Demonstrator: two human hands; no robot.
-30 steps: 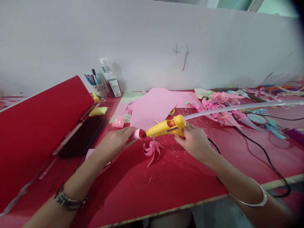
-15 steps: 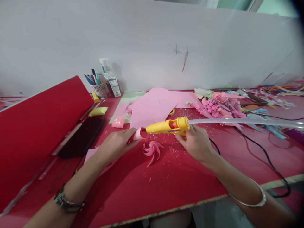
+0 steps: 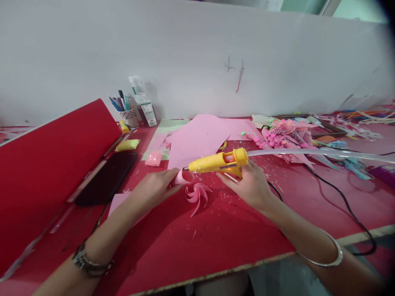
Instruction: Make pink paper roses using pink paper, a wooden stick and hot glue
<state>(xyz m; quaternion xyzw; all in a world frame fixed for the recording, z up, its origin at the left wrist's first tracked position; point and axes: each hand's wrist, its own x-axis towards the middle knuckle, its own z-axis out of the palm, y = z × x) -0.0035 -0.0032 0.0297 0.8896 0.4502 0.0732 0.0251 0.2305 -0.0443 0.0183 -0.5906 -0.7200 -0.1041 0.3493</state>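
Note:
My left hand (image 3: 157, 185) is closed on a rolled pink paper (image 3: 185, 176), its open end facing right. My right hand (image 3: 251, 185) grips a yellow glue gun (image 3: 216, 162) by its handle, with a thin pale stick (image 3: 231, 177) beside the fingers. The gun's metal nozzle is at the upper edge of the roll; whether they touch is hard to tell. A long clear glue stick (image 3: 308, 152) runs out of the gun's back to the right. Just below the roll, a curled pink paper flower (image 3: 197, 195) lies on the red table (image 3: 191, 255).
Pink sheets (image 3: 197, 137) lie at the back centre, a heap of pink cones (image 3: 285, 135) at the back right. On the left are a dark phone (image 3: 106, 179), a red board (image 3: 55, 164) and a pen cup (image 3: 128, 118). A black cable (image 3: 342, 197) curves right.
The glue gun's nozzle has moved left and up, from the roll's opening to its upper edge. The roll has tilted slightly, and the clear glue stick has shifted.

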